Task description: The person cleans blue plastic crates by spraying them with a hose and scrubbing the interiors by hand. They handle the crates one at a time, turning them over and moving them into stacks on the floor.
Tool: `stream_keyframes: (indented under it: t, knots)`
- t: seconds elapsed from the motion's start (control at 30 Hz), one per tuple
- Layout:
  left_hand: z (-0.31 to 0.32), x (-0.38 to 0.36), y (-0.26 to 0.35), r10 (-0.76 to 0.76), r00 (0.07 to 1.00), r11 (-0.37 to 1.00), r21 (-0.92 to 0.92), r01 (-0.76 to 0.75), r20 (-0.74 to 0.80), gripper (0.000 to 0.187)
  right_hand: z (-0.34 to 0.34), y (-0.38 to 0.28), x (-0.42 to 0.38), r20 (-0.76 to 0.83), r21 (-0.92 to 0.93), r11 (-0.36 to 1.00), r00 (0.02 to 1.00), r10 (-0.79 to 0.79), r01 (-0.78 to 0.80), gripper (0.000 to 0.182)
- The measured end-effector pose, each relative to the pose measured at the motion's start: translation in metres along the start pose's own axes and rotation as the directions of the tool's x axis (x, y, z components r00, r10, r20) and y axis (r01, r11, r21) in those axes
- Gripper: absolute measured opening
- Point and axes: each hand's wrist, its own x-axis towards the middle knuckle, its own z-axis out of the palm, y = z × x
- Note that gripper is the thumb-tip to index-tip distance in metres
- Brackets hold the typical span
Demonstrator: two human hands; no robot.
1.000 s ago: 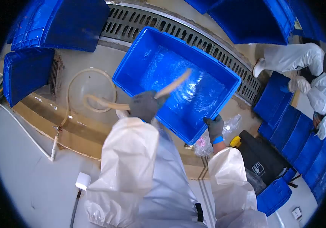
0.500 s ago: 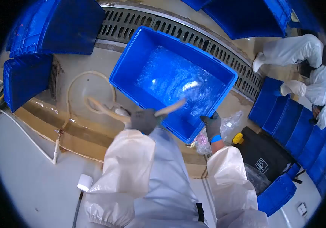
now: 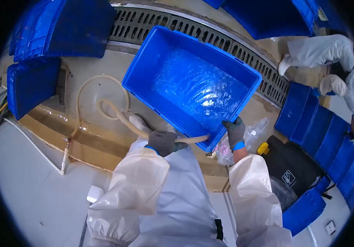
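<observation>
My left hand (image 3: 162,142), in a grey glove, is wrapped round a beige hose (image 3: 132,127). The hose's end reaches over the near rim of a large blue bin (image 3: 146,49). Water (image 3: 197,88) ripples across the bottom of the bin. At the bin's near right corner, my right hand (image 3: 235,131) grips the rim, its gloved fingers over the edge and partly hidden. Clear plastic wrapping (image 3: 256,131) lies beside that hand.
Blue bins (image 3: 76,33) stand at the upper left, with more at the upper right. A metal drain grate (image 3: 177,22) runs behind the bin. At right are a co-worker (image 3: 323,51), a row of blue bins (image 3: 321,125) and a black container (image 3: 290,164). A pipe (image 3: 65,158) stands left.
My left hand has moved slightly right and down, lowering the hose's end toward the bin's near corner. The view has shifted a little. My right hand stays on the rim.
</observation>
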Motion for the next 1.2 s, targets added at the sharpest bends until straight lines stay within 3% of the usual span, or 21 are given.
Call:
stream_keyframes:
  t: [0.03,0.13,0.2,0.27,0.3,0.4,0.43,0.53,0.73,0.8,0.87,0.93,1.0,1.1,1.2]
  knots:
    - [-0.001,0.003,-0.009,-0.041,0.999,0.999,0.003,0.041,-0.033,0.053,-0.003,-0.001,0.006,-0.021,-0.049,0.998,0.999,-0.039,0.038,0.024]
    - [-0.018,-0.012,-0.038,-0.136,0.878,0.987,0.014,0.161,-0.458,0.052,-0.022,-0.022,0.041,-0.092,-0.252,0.957,0.981,-0.171,0.143,0.026]
    - [-0.063,-0.019,-0.058,-0.308,0.922,0.950,-0.116,0.289,-0.235,0.053,-0.038,-0.059,0.076,-0.119,-0.361,0.907,0.954,-0.277,0.218,0.027]
    - [-0.093,-0.036,-0.073,-0.421,0.876,0.907,-0.120,0.404,-0.236,0.054,-0.045,-0.119,0.097,-0.117,-0.368,0.897,0.945,-0.306,0.245,0.026]
    - [-0.102,-0.048,-0.077,-0.434,0.848,0.901,-0.147,0.408,-0.305,0.055,-0.047,-0.146,0.101,-0.121,-0.366,0.902,0.949,-0.292,0.231,0.024]
    - [-0.115,-0.078,-0.097,-0.475,0.776,0.880,-0.239,0.411,-0.415,0.054,-0.033,-0.195,0.096,-0.092,-0.349,0.850,0.888,-0.451,0.395,0.019]
    - [-0.115,-0.087,-0.103,-0.491,0.758,0.871,-0.273,0.409,-0.430,0.053,-0.024,-0.218,0.076,-0.033,-0.661,0.666,0.873,-0.486,0.346,0.016]
    - [-0.113,-0.110,-0.114,-0.521,0.720,0.854,-0.273,0.444,-0.459,0.049,0.011,-0.194,0.050,0.075,-0.789,0.306,0.578,-0.812,0.533,0.015]
    - [-0.091,-0.145,-0.130,-0.527,0.617,0.845,-0.290,0.449,-0.584,0.050,0.055,-0.126,-0.047,0.323,-0.873,0.145,0.775,-0.542,0.465,0.019]
    - [-0.093,-0.157,-0.128,-0.569,0.578,0.822,-0.394,0.410,-0.585,0.048,0.049,-0.093,-0.069,0.425,-0.859,0.055,0.770,-0.476,0.509,0.016]
    - [-0.094,-0.168,-0.136,-0.579,0.535,0.815,-0.438,0.379,-0.615,0.047,0.056,-0.072,-0.100,0.530,-0.838,-0.030,0.799,-0.284,0.545,0.018]
    - [-0.095,-0.180,-0.149,-0.526,0.535,0.850,-0.432,0.302,-0.662,0.045,0.064,-0.044,-0.136,0.617,-0.785,-0.123,0.748,-0.242,0.607,0.020]
    - [-0.102,-0.195,-0.155,-0.543,0.536,0.838,-0.454,0.302,-0.646,0.042,0.075,-0.021,-0.169,0.674,-0.736,-0.107,0.706,-0.218,0.669,0.022]
    - [-0.121,-0.219,-0.141,-0.600,0.571,0.750,-0.642,0.160,-0.559,0.036,0.087,0.020,-0.198,0.717,-0.692,-0.067,0.675,-0.173,0.719,0.020]
    - [-0.125,-0.238,-0.131,-0.487,0.645,0.811,-0.578,0.085,-0.588,0.031,0.095,0.032,-0.214,0.688,-0.712,0.035,0.706,-0.165,0.702,0.019]
